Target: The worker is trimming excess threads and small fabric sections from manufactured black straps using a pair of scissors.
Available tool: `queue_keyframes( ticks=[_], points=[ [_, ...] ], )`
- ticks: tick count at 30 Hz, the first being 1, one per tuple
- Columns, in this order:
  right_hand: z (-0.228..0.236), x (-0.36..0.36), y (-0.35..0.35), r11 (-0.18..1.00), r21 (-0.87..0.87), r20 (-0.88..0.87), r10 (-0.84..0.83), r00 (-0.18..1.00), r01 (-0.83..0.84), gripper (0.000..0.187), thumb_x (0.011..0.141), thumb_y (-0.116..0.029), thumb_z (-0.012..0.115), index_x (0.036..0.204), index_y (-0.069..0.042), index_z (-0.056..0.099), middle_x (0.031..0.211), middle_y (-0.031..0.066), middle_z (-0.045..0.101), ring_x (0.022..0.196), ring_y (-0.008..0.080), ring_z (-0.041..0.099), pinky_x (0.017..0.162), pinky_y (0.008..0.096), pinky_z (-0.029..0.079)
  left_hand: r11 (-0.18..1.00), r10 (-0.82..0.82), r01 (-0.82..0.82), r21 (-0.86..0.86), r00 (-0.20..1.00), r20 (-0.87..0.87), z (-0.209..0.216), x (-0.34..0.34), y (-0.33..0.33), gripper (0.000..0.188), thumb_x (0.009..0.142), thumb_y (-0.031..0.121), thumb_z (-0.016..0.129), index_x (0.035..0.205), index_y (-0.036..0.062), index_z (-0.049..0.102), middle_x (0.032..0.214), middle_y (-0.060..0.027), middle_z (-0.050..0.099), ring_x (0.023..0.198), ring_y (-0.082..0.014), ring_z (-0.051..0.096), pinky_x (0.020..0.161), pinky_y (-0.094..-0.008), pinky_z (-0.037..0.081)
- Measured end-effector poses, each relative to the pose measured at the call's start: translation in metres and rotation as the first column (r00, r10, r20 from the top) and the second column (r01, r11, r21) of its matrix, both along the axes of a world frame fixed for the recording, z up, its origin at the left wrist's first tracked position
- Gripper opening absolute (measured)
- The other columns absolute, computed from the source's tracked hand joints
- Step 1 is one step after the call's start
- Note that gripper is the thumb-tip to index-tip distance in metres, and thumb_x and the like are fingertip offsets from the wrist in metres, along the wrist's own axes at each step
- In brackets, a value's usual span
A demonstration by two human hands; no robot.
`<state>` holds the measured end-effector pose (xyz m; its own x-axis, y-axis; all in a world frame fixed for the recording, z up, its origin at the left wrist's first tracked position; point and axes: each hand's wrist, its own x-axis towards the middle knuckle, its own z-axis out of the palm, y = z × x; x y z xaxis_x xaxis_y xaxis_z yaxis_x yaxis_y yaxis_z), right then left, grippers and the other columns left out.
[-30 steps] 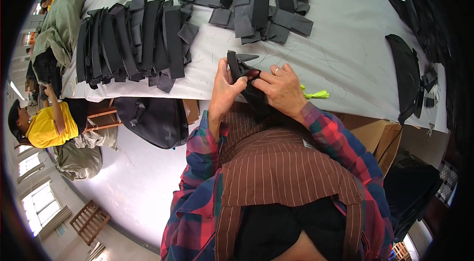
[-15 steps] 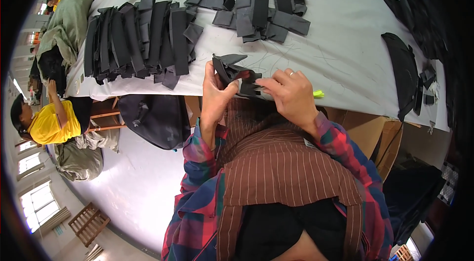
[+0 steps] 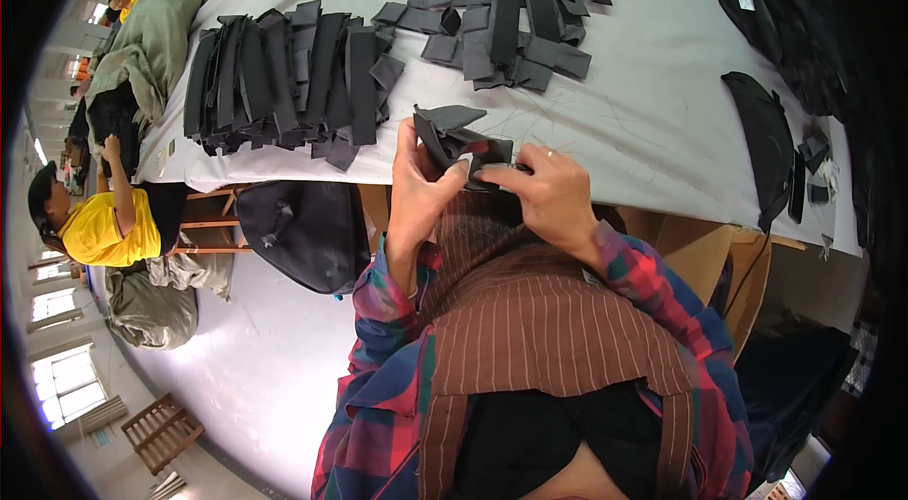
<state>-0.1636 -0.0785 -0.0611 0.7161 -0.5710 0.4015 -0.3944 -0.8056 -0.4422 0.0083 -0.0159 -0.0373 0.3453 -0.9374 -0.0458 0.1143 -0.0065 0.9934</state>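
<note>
My left hand (image 3: 421,183) is closed on a folded dark grey fabric piece (image 3: 445,129), thumb in front and fingers behind. One pointed flap of the piece stands up, and the rest hangs toward my right. My right hand (image 3: 553,192) is closed too, its index finger and thumb up against the piece's right end. A small dark thing with a shiny edge shows between its fingers, too little of it visible to name. Both hands are over the table's near edge, in front of my brown striped apron (image 3: 549,339).
Stacked dark fabric strips (image 3: 284,74) lie left on the white-covered table (image 3: 653,131), with a looser heap (image 3: 506,27) farther back. Black fabric pieces (image 3: 757,140) rest at the right. A black bag (image 3: 303,230) stands below the edge. A person in yellow (image 3: 113,226) is at the left.
My right hand has moved slightly down and left, and its fingers have curled in more. A bright yellow-green thing beside it is out of sight. The left hand keeps its hold.
</note>
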Motion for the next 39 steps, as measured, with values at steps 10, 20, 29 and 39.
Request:
queue_keyframes(
  ticks=[10,20,29,39],
  points=[
    [0.011,-0.037,-0.023,0.300,0.840,0.529,-0.262,0.807,-0.453,0.027,0.093,-0.007,0.049,0.119,-0.002,0.058,0.076,-0.0050,0.049,0.067,0.0040,0.038,0.062,0.0184,0.032,0.982,0.004,-0.045,-0.184,0.976,-0.217,0.016,0.019,0.003,0.046,0.077,-0.011,0.051,0.119,0.0022,0.038,0.113,-0.0128,0.056,0.097,-0.0265,0.064,0.081,-0.0344,0.050],
    [-0.021,-0.078,-0.050,0.680,0.707,0.241,-0.489,0.838,0.193,0.033,0.091,-0.008,0.053,0.123,-0.007,0.057,0.078,-0.0048,0.048,0.070,0.0048,0.038,0.062,0.0186,0.034,0.986,-0.145,0.167,-0.015,0.805,-0.575,0.013,0.018,0.009,0.052,0.082,0.008,0.066,0.130,0.0042,0.044,0.085,-0.0065,0.060,0.069,-0.0124,0.057,0.061,-0.0258,0.046],
    [-0.072,-0.106,-0.077,0.815,0.260,0.062,-0.550,0.833,0.518,0.031,0.086,-0.010,0.055,0.117,-0.009,0.059,0.104,0.0123,0.059,0.091,0.0303,0.060,0.080,0.0346,0.047,0.919,0.383,-0.258,-0.298,0.764,0.519,0.078,0.138,-0.018,0.057,0.073,0.008,0.072,0.125,0.0057,0.052,0.114,-0.0069,0.053,0.106,-0.0177,0.050,0.091,-0.0302,0.042],
    [-0.088,-0.102,-0.072,0.780,0.120,0.050,-0.623,0.781,0.614,0.030,0.081,-0.006,0.059,0.110,-0.012,0.063,0.092,0.0118,0.057,0.083,0.0340,0.058,0.071,0.0398,0.046,0.616,0.673,-0.466,-0.635,-0.107,0.732,0.124,0.343,-0.059,0.051,0.076,0.017,0.068,0.124,0.0040,0.054,0.112,-0.0184,0.057,0.104,-0.0338,0.055,0.093,-0.0405,0.042]
  ],
)
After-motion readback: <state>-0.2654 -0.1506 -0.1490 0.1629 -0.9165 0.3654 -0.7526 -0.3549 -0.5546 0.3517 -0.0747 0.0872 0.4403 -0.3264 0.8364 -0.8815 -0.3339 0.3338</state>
